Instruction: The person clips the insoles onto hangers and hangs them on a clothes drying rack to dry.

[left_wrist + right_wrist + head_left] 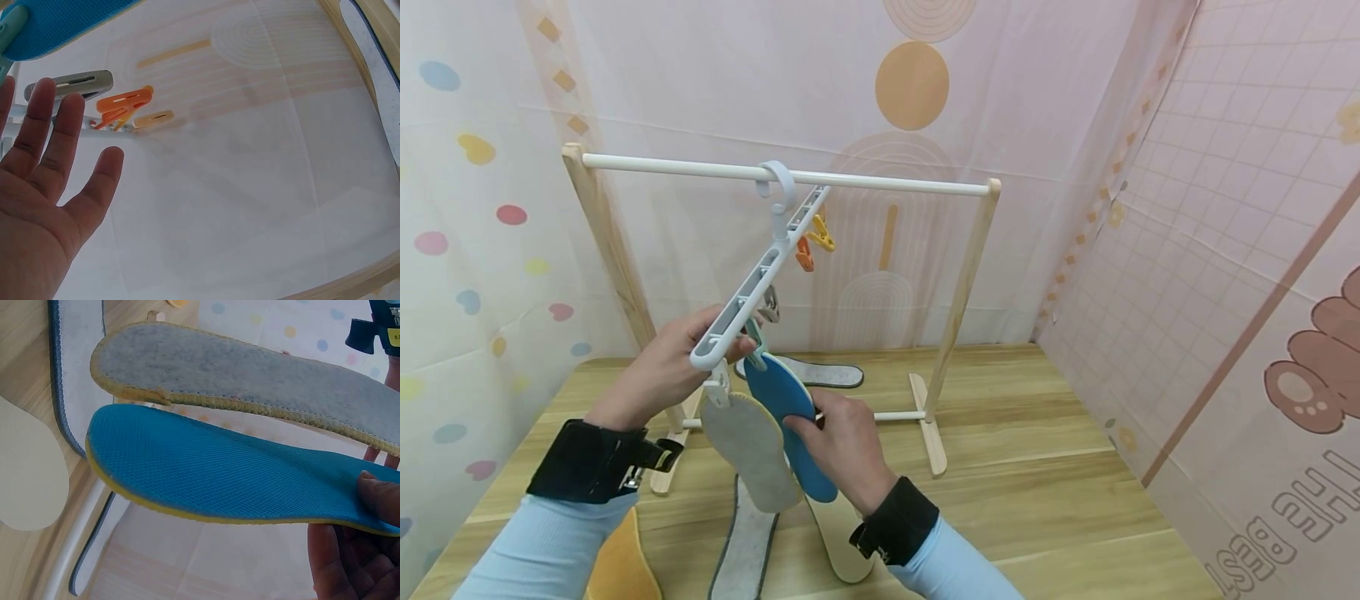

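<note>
My right hand (pixel 850 450) pinches a blue insole (pixel 778 392) between thumb and fingers; its yellow edge shows in the right wrist view. At the insole's upper end is a green clothespin (pixel 755 343) hanging from a white hanger bar (pixel 747 300). My left hand (pixel 658 371) reaches behind the bar, thumb and index finger at that clothespin, while its other fingers (pixel 103 181) stretch out in the left wrist view. Beside the blue insole hangs a grey insole with a yellow edge (pixel 747 450), held by a white clothespin (pixel 718 385).
The hanger hooks over a white rod (pixel 887 181) on a wooden stand. Grey, orange (pixel 805 254) and yellow clothespins (pixel 822 233) hang farther along the bar. Below on the wooden table (pixel 1022 500) lie grey insoles (pixel 747 542), a cream one (pixel 842 542) and an orange one (pixel 623 562).
</note>
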Motion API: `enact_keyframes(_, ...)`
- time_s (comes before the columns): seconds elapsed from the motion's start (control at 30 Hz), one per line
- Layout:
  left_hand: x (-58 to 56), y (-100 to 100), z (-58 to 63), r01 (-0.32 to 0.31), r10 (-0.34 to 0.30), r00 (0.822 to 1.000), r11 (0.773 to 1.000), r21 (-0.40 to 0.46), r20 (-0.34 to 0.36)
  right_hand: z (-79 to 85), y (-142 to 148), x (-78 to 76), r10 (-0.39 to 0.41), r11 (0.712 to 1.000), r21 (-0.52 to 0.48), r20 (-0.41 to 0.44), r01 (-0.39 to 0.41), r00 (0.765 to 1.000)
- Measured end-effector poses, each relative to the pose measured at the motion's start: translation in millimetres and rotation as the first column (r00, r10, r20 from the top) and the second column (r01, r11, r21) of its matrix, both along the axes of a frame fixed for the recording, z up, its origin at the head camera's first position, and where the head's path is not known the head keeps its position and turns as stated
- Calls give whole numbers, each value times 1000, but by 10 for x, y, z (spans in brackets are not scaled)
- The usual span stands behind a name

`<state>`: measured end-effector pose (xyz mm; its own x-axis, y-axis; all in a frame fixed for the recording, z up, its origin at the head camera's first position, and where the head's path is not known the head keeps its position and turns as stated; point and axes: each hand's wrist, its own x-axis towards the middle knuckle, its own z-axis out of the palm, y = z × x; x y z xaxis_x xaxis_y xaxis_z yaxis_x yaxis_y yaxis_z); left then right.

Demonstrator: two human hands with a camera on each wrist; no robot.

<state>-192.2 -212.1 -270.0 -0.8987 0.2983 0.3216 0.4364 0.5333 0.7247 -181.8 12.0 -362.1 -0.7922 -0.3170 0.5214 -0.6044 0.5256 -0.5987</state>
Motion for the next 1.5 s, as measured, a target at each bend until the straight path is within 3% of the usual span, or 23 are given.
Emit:
enact_keyframes(0.53,-10,-5,-19,9,-9,1000,1000,4,10,1,14,2,-11,1000,21,1,11,1000)
enact_keyframes(0.87,-10,-80,-58,-4,3,1000,999,32,23,-24,23,-4,-38,999,22,48,37,998)
enact_keyframes(1.17,-35,-246,-196,-48,46,998,998,51,40,-71,69,-12,-50,998,23,-14,50,999)
enact_keyframes(1.5,-25,-421,-374,-47,46,999,997,53,22,-100,108,-3,-62,998,18,10,62,998)
